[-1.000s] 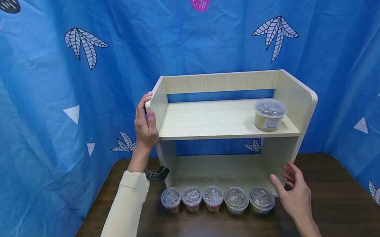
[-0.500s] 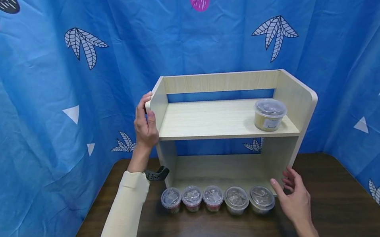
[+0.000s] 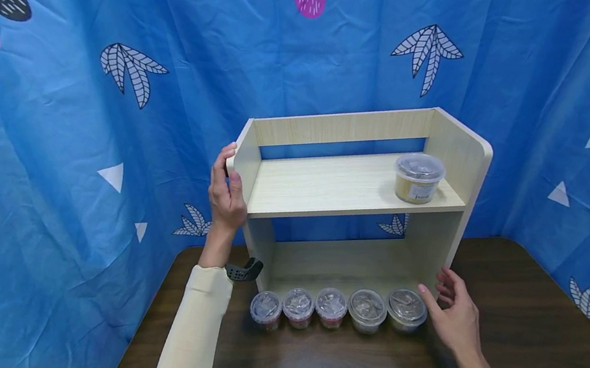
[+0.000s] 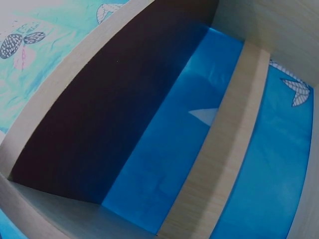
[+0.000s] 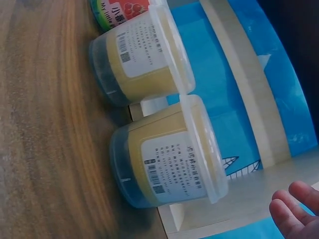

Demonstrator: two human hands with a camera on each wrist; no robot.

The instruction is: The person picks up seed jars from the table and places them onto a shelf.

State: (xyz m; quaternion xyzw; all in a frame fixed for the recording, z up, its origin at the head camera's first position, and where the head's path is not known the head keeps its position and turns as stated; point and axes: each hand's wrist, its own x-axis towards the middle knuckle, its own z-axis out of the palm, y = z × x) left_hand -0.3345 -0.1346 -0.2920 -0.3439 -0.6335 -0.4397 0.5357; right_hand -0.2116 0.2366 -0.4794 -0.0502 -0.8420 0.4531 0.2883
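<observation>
Along the upper deck (image 3: 323, 181), there's wide room from the left end across, until the lone tub (image 3: 418, 181) blocks the right end near the right side panel (image 3: 457, 162). Over its lid the way is open; behind, the back rail (image 3: 341, 129) bars the top. Down low, five lidded containers (image 3: 331, 305) fence the front of the lower bay (image 3: 341, 261), leaving passage above their lids. The left hand (image 3: 227, 200) occupies the left side panel (image 3: 246, 165); the right hand (image 3: 457, 311) has open tabletop (image 3: 529, 314) to its right.
</observation>
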